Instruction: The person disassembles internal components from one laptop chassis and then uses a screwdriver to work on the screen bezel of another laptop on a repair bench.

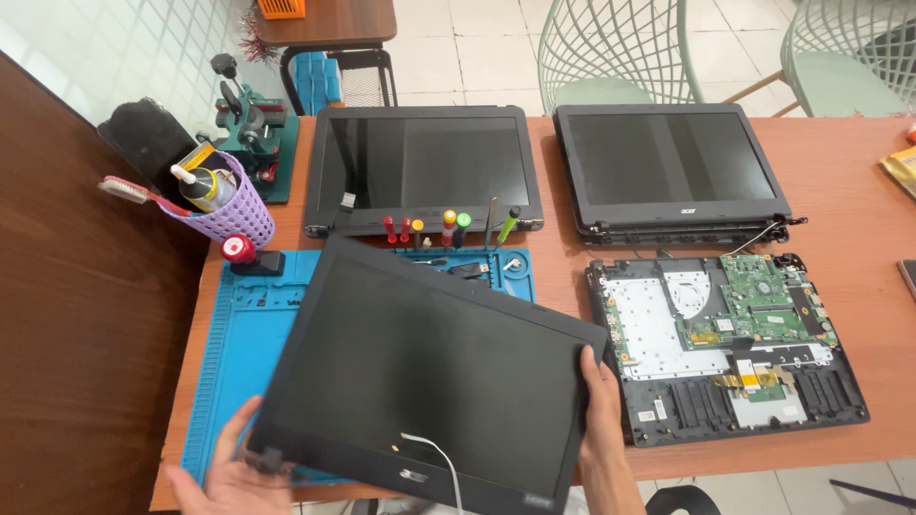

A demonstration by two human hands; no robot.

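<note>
**Two hands gripping a detached laptop screen over the blue mat**

The person is holding a black laptop screen panel [429,372] tilted above the blue work mat [239,353], its glass facing up. The left hand [234,467] is clamping the panel's corner at about 7 o'clock, fingers spread along the edge beside a hinge stub. The right hand [601,401] is gripping the edge at roughly 3 o'clock, thumb on the bezel and fingers wrapped underneath. The hands are sitting well apart, one at each end of the panel. A thin white cable [434,453] is trailing from the lower bezel toward 6 o'clock.

At 12 o'clock from the panel, a row of screwdrivers [448,229] with coloured handles is standing upright along the mat's far edge. Behind them, a second laptop screen [425,162] is lying flat on the orange table [859,172]. At 1 o'clock, a third screen [673,157] is lying beside it. At 3 o'clock, just beside the right hand, an opened laptop base [735,343] is showing its green circuit board. At 10 o'clock, a purple mesh basket [234,215] is holding a toothbrush and a bottle
</note>
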